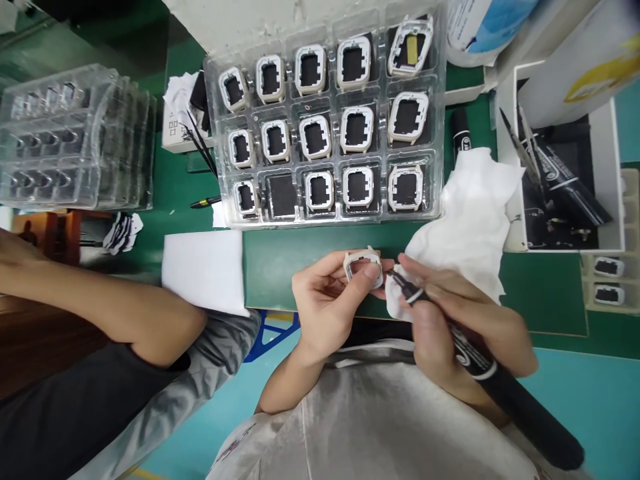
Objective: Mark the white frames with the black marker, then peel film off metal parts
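Observation:
My left hand (327, 310) is closed around a pale watch case frame (354, 259), its thumb pressed on the lower right of the ring. In my right hand (493, 323) lies a black marker pen (471, 357), slanting up to the left, with its narrow tip close to the right side of the frame. Whether the tip touches the frame, I cannot tell. Beneath my right fingers and the pen tip spreads a white cloth (460, 207). Just beyond my hands, a clear plastic tray (330, 221) holds rows of similar frames on dark pads.
A co-worker's arm (110, 293) reaches in from the left, near a folded white cloth (203, 270). Stacked clear trays (75, 140) stand far left. At right, a white box (620, 200) holds tweezers and markers. Another capped marker (460, 130) lies beside the tray.

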`<act>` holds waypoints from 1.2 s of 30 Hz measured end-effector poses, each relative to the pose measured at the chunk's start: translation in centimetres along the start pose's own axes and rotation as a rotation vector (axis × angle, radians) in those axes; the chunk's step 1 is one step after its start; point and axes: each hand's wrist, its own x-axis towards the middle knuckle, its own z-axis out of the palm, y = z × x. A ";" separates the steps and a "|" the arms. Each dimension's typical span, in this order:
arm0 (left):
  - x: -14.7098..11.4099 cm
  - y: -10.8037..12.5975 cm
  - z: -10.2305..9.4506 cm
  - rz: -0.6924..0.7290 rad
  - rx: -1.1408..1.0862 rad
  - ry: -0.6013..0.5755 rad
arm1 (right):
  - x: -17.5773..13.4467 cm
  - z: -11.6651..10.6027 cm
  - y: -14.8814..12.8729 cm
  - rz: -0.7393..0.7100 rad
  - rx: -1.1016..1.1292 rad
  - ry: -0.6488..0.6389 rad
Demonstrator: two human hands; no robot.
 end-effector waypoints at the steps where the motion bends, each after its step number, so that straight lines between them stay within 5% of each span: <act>1: 0.0 0.0 0.0 0.020 0.018 0.006 | 0.6 0.4 -0.1 -0.064 0.002 0.033; 4: -0.1 -0.1 0.0 0.053 0.089 0.007 | 1.7 1.5 -0.3 -0.170 0.002 0.088; 20: -0.4 -0.2 0.3 0.198 0.261 0.020 | 1.2 1.7 -0.6 -0.136 -0.030 0.032; 32: -0.5 -0.3 0.2 0.176 0.245 0.019 | 1.2 2.1 -0.8 -0.149 -0.035 0.085; 36: -0.3 -0.2 -0.2 0.073 0.149 0.003 | 1.2 1.4 -0.7 -0.119 0.029 0.090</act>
